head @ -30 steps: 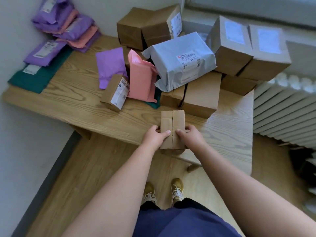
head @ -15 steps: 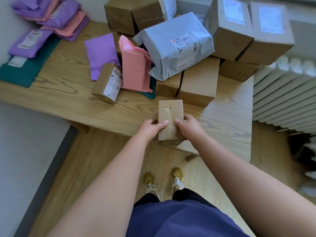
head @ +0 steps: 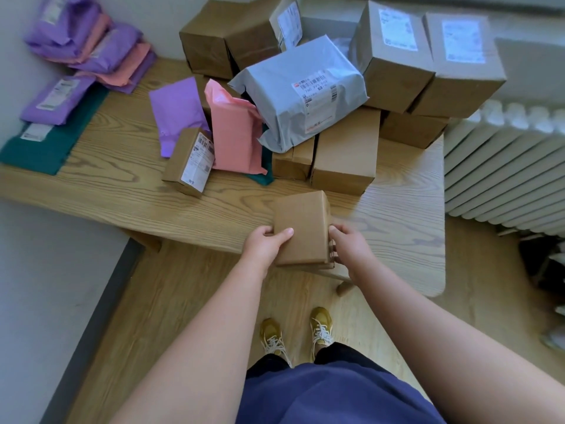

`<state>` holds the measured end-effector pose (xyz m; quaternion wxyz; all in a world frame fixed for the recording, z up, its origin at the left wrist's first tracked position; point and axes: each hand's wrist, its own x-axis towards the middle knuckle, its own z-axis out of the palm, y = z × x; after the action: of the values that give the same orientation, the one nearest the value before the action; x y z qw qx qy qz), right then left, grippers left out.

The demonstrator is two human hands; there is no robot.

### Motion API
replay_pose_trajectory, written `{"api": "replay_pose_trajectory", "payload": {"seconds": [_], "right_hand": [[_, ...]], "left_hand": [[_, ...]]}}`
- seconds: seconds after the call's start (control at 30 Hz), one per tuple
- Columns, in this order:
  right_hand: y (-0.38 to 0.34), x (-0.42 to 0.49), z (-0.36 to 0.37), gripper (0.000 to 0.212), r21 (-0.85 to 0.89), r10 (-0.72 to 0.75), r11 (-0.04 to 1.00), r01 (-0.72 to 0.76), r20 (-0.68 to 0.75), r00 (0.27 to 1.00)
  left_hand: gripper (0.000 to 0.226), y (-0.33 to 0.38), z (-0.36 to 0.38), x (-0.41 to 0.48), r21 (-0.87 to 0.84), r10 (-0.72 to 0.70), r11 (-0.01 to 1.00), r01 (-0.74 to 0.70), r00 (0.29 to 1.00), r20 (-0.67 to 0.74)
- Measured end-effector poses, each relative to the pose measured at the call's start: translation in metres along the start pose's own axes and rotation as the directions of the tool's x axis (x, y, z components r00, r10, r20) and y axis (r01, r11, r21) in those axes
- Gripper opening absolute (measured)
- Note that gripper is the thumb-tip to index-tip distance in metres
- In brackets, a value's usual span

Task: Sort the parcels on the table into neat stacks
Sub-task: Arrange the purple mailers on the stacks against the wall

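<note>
At the worktop (head: 122, 191) edge, small brown box (head: 301, 228) clamped between left hand (head: 265, 243) and right hand (head: 351, 244). Mid-sort, seemingly. Next: setting it squarely onto matching brown boxes (head: 345, 154).

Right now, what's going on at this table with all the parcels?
A person is sorting parcels. Both hands, left and right, hold a small brown box at the table's near edge. Behind it lies an unsorted heap: brown boxes, a grey mailer, a pink mailer and a purple one. At the far left corner, purple and pink mailers are already piled up.
</note>
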<state>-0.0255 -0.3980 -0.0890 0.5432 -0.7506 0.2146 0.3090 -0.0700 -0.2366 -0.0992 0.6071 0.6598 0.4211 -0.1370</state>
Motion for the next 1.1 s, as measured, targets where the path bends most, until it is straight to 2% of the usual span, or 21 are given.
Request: {"api": "replay_pose_trajectory", "payload": {"seconds": [0.2, 0.3, 0.43, 0.57, 0.67, 0.7, 0.8, 0.9, 0.97, 1.1], "right_hand": [[0.009, 0.001, -0.007, 0.048, -0.138, -0.099, 0.985, 0.104, 0.046, 0.994], [0.011, 0.001, -0.007, 0.049, -0.182, -0.129, 0.974, 0.137, 0.056, 0.990], [0.011, 0.003, -0.006, 0.050, -0.210, -0.130, 0.968, 0.140, 0.060, 0.990], [0.016, 0.006, -0.011, 0.048, -0.162, -0.097, 0.981, 0.109, 0.083, 0.992], [0.018, 0.009, -0.017, 0.044, -0.115, -0.052, 0.991, 0.062, 0.093, 0.994], [0.019, 0.010, -0.020, 0.041, -0.078, -0.029, 0.996, 0.037, 0.094, 0.995], [0.019, 0.014, -0.023, 0.034, -0.013, 0.011, 1.000, -0.010, 0.077, 0.997], [0.019, 0.018, -0.023, 0.041, -0.118, -0.028, 0.993, 0.027, 0.000, 1.000], [0.016, 0.017, -0.021, 0.039, -0.128, -0.037, 0.991, 0.035, -0.015, 0.999], [0.005, 0.009, -0.016, 0.029, 0.049, -0.048, 0.998, 0.045, 0.058, 0.997]], "left_hand": [[0.053, -0.003, 0.016, -0.002, 0.061, 0.015, 0.998, -0.014, 1.000, -0.006], [0.056, -0.001, 0.017, 0.000, 0.101, 0.031, 0.994, -0.030, 0.999, -0.011], [0.062, -0.005, 0.014, 0.000, 0.029, -0.023, 0.999, 0.022, 0.998, 0.057], [0.071, -0.009, 0.019, -0.007, -0.002, -0.085, 0.996, 0.086, 0.991, 0.104], [0.074, -0.014, 0.021, -0.006, -0.103, -0.149, 0.982, 0.159, 0.984, 0.099], [0.070, -0.014, 0.019, -0.006, -0.110, -0.153, 0.980, 0.164, 0.983, 0.101], [0.039, -0.007, 0.013, -0.001, -0.141, -0.109, 0.982, 0.125, 0.987, 0.115], [0.031, 0.005, 0.009, 0.002, -0.224, -0.066, 0.971, 0.084, 0.994, 0.085], [0.039, 0.013, 0.013, -0.002, -0.171, -0.025, 0.984, 0.042, 0.995, 0.100], [0.043, 0.018, 0.025, -0.007, -0.060, 0.023, 0.998, -0.016, 0.992, 0.127]]}}
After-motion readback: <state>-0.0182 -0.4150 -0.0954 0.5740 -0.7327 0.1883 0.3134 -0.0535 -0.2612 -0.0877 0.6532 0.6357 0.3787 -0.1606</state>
